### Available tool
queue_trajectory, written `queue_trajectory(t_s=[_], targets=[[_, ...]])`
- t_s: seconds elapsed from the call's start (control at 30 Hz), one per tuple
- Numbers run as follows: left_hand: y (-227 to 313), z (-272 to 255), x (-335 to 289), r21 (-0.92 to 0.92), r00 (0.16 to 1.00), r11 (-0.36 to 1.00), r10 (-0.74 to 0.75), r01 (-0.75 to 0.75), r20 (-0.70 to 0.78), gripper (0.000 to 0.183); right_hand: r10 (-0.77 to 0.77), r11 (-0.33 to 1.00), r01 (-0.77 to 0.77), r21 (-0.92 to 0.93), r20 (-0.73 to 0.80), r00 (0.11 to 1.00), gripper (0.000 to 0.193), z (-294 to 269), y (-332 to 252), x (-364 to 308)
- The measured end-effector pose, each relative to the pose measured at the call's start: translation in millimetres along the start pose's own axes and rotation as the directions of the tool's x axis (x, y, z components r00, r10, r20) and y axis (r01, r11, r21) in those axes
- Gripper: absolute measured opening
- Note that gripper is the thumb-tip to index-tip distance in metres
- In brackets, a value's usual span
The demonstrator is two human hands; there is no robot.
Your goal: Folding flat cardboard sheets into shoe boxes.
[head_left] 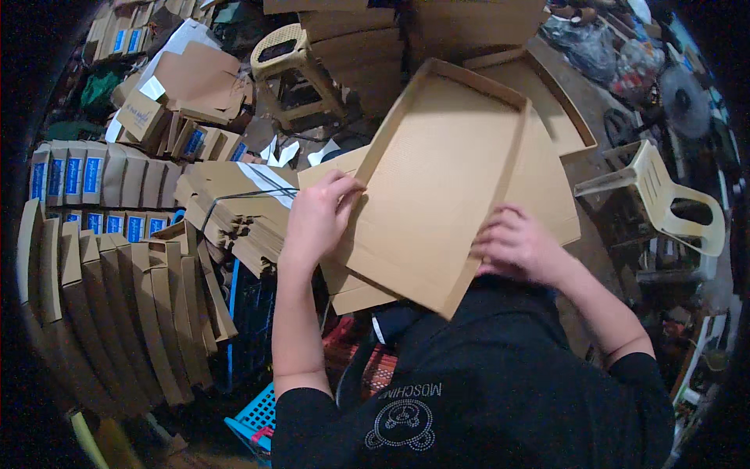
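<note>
A shallow brown cardboard tray [437, 172] with low upright walls lies tilted in front of me, over my lap. My left hand [319, 209] pinches its left wall, thumb and fingers closed on the edge. On the opposite side my right hand [516, 244] has its fingers curled round the right wall near the close corner. Beneath the tray a flat cardboard sheet [544, 191] sticks out on both sides. Behind it, at the upper right, rests another shallow cardboard tray [547, 94].
To my left stand rows of folded cardboard boxes [125, 305], some with blue labels. Beside them lies a strapped bundle of flat cardboard [242, 195]. A plastic stool [293, 74] stands ahead, a pale plastic chair [664, 195] at right. A blue basket [254, 422] is low left.
</note>
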State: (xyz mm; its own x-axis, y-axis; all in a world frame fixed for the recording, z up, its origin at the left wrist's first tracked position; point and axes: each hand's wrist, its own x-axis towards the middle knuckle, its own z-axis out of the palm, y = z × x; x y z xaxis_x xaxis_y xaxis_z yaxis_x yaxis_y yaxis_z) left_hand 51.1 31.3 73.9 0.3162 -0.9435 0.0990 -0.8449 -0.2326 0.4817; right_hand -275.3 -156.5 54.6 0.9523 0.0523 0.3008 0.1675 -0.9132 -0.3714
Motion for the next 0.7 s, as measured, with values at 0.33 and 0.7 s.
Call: queue_trajectory(t_s=[0.33, 0.7], targets=[[-5.2, -17.9, 0.4, -0.276, 0.94, 0.961, 0.068, 0.028, 0.335, 0.038, 0.003, 0.995, 0.01, -0.102, 0.124, 0.992, 0.045, -49.4, 40.5, -14.2], [3.2, -3.4, -0.6, -0.368, 0.955, 0.921, 0.216, -0.13, 0.203, 0.039, 0.02, 1.0, -0.02, 0.013, -0.075, 0.997, 0.018, -45.7, 40.5, -17.7]])
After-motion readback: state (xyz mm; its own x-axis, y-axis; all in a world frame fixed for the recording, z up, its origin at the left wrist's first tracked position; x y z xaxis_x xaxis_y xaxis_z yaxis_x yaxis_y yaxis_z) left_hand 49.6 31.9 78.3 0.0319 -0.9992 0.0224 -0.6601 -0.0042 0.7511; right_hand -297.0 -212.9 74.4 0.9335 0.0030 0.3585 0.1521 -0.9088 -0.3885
